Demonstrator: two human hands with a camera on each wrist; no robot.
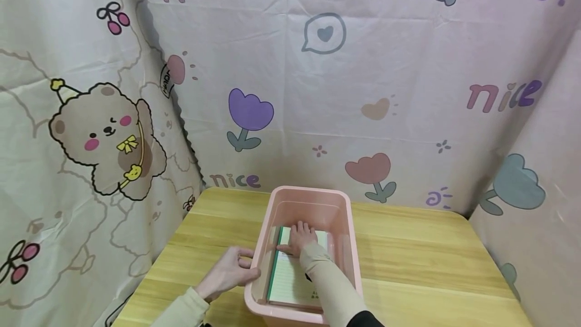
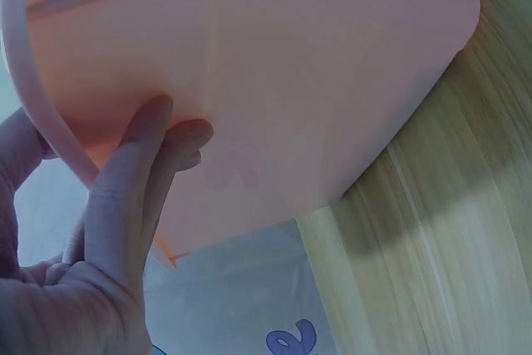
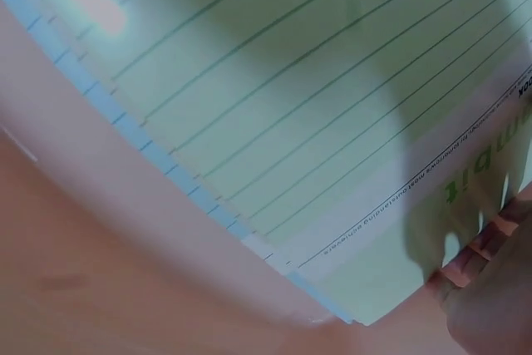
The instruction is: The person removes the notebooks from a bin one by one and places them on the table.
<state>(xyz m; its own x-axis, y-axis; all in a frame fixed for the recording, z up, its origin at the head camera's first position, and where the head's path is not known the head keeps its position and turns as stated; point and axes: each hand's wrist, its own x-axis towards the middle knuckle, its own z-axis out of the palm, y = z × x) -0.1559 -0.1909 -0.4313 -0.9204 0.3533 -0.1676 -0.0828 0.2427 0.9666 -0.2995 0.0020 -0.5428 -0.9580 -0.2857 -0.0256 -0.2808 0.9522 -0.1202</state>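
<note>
A pink plastic bin (image 1: pixel 312 191) stands on the table, its long side running away from me. My left hand (image 1: pixel 230 272) grips its left rim; in the left wrist view the thumb lies over the rim and the fingers (image 2: pixel 125 180) are against the outer wall. Inside the bin lies a pale lined notebook (image 1: pixel 289 282) with a green left edge. Its far end is under my right hand (image 1: pixel 301 238), which rests on it with fingers spread and pointing away. Up close, the right wrist view shows ruled lines, a printed header and the fingertips (image 3: pixel 470 265) at the notebook's edge.
The wood-grain table (image 1: pixel 422 261) extends on both sides of the bin. Behind it hangs a printed cloth (image 1: pixel 290 90) with flowers and lettering, and another cloth with a bear (image 1: pixel 109 135) hangs at the left. The bin's walls rise around the right hand.
</note>
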